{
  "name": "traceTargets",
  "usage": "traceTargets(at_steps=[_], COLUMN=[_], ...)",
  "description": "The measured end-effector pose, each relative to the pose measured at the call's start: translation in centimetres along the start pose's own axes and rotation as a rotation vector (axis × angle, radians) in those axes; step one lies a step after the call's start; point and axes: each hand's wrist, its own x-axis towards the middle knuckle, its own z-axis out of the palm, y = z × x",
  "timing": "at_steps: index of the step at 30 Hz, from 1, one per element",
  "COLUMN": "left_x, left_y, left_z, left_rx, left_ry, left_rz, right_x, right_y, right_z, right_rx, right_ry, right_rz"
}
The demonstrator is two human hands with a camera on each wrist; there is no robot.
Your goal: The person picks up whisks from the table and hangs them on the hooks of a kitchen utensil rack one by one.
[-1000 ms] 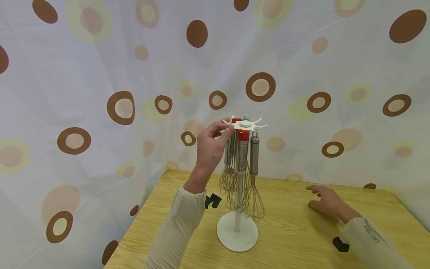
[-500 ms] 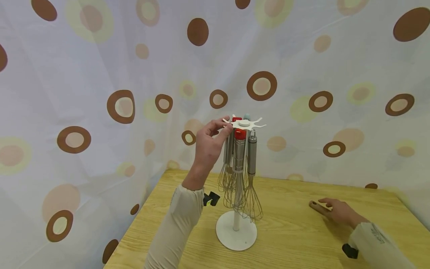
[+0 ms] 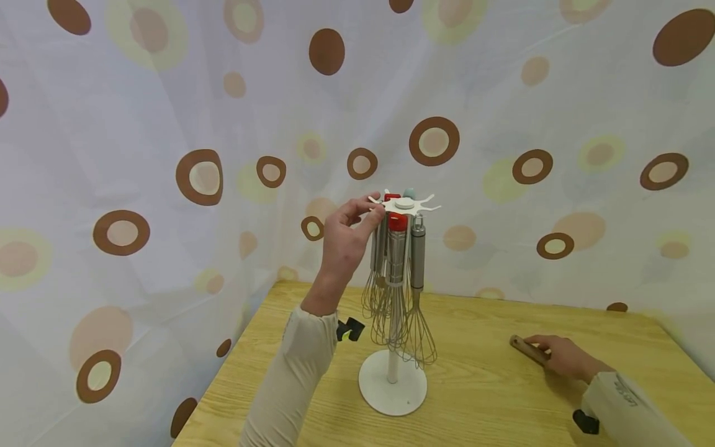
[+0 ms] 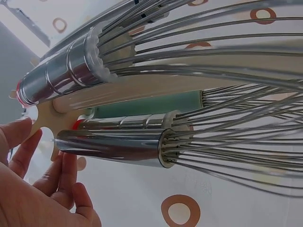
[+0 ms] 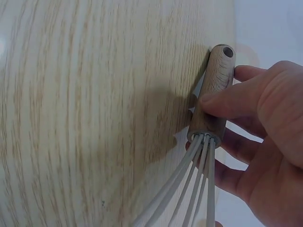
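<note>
A white whisk stand [image 3: 370,388] rises from a round base, with several metal whisks [image 3: 418,257] hanging by their handles from its star-shaped hooked top [image 3: 413,205]. My left hand [image 3: 343,242] pinches the tip of one of those hooks between thumb and fingers. In the left wrist view, a red-ended whisk handle [image 4: 61,70], a plain steel one [image 4: 109,145] and a green one [image 4: 151,104] hang beyond the fingers. At the right, my right hand [image 3: 568,357] grips a whisk by its wooden handle [image 5: 218,90], thumb across it. Its pale wires are partly out of view.
The yellow wood-grain table [image 3: 475,397] carries the stand. Behind it and to the left hangs a white spotted curtain [image 3: 268,81]. A black strap piece [image 3: 585,422] hangs at the right sleeve, another strap piece [image 3: 354,328] at the left.
My right hand has gone from open above the table to gripping the wooden-handled whisk, whose handle now shows. The left hand stays at the hook; the stand's top has turned slightly.
</note>
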Motion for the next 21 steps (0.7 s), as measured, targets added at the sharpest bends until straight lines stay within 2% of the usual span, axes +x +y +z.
traceTargets(at_steps=[6,10,15,21], left_x=[0.1,0.1,0.2,0.3], left_y=[0.0,-0.2,-0.3,-0.4], left_z=[-0.1,-0.2,-0.3,-0.5], left_rx=[0.003,-0.004,-0.016,-0.028], left_ry=[-0.004,-0.013,-0.027,-0.043], left_rz=[0.004,0.002,0.004,0.001], right_x=[0.2,0.6,1.4,2.1], right_y=[-0.9,-2.0,-3.7,-7.4], right_z=[0.1,0.5,0.6,-0.3], right_rx=[0.000,-0.014,-0.019,-0.027], right_ry=[-0.029,-0.017,0.050,0.167], right_rz=[-0.056,-0.079,-0.127,-0.215])
